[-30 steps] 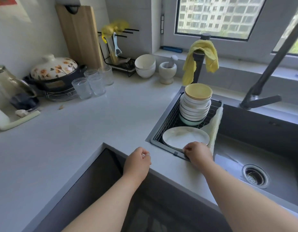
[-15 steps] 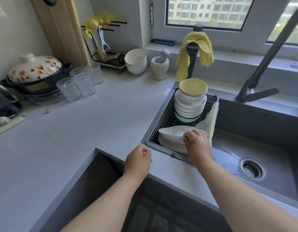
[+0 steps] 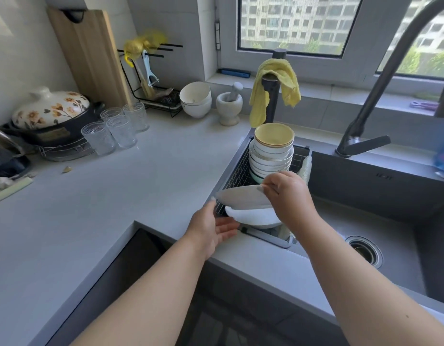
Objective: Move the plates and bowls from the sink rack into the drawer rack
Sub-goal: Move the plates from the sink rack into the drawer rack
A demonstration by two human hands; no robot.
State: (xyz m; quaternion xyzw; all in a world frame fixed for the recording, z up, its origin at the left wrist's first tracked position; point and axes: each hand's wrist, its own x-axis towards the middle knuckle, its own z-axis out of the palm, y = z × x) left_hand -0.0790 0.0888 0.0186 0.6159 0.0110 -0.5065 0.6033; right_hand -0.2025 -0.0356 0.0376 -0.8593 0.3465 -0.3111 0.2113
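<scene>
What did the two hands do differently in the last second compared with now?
The right hand, which gripped the top white plate lying in the sink rack, has lifted it clear of the plate beneath. The left hand, a fist on the counter edge before, has opened and reached towards the raised plate. The bowl stack and the glasses stayed put.

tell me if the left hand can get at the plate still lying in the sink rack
Probably yes: the left hand is open beside the lower plate, nothing between them, and the right hand holds the lifted plate above it.
</scene>
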